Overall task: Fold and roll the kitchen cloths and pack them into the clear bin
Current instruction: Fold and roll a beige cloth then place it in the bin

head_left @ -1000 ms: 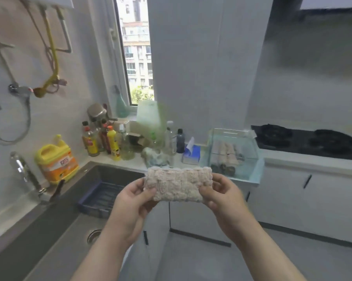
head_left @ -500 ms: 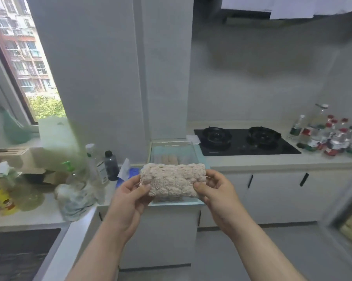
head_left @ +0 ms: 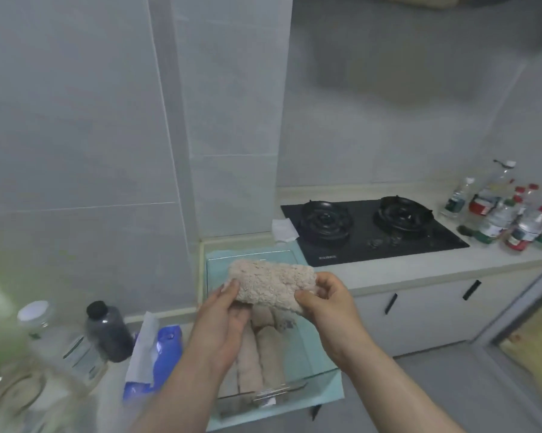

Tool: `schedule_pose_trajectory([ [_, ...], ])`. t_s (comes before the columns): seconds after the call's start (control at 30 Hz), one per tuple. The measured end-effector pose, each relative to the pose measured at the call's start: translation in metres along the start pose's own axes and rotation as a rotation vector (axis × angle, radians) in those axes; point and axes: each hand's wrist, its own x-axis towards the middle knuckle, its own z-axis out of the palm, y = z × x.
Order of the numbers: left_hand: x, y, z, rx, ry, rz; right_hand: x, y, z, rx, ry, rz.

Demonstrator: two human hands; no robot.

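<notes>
While the left hand (head_left: 222, 323) and right hand (head_left: 322, 303) pinch the rolled cloth (head_left: 271, 285) by its ends above the clear bin (head_left: 313, 375), a slackened pinch could let it unroll onto the packed rolls (head_left: 263, 351).

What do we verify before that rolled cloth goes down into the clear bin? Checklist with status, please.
1. Both ends gripped: left hand and right hand pinch the rolled cloth - ok.
2. Roll compact, nothing dangling - ok.
3. Loose edge tucked - cannot tell.
4. Cloth over the clear bin opening - ok.
5. Free space on the bin's right, beside the packed rolls - ok.
6. Bin seated steady - cannot tell.
</notes>
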Motion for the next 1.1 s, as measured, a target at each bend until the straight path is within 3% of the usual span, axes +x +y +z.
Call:
schedule_pose_trajectory([
  [0.13,0.044,-0.012,0.002,0.041,0.016,-0.125,0.035,0.009,-0.006,-0.111,0.034,0.026],
  [0.3,0.079,-0.013,-0.007,0.148,-0.050,-0.134,0.063,0.006,-0.021,-0.299,-0.170,0.176],
  [0.47,0.100,-0.008,-0.003,0.287,-0.156,-0.184,0.089,-0.004,-0.023,-0.316,-0.294,0.172],
  [0.6,0.109,-0.017,0.005,0.425,-0.124,-0.191,0.103,0.005,-0.010,-0.520,-0.364,0.229],
  [0.7,0.118,-0.028,-0.009,0.728,-0.033,-0.167,0.105,0.014,-0.009,-0.722,-0.281,0.252],
  [0.8,0.117,-0.037,-0.030,1.158,0.080,-0.129,0.096,0.032,-0.008,-1.184,-0.220,0.232],
  [0.93,0.110,-0.052,-0.060,1.768,-0.221,-0.260,0.085,0.075,0.001,-1.466,-0.257,0.206],
  [1.1,0.107,-0.058,-0.079,1.888,-0.295,-0.328,0.103,0.122,0.010,-1.693,-0.377,0.223],
])
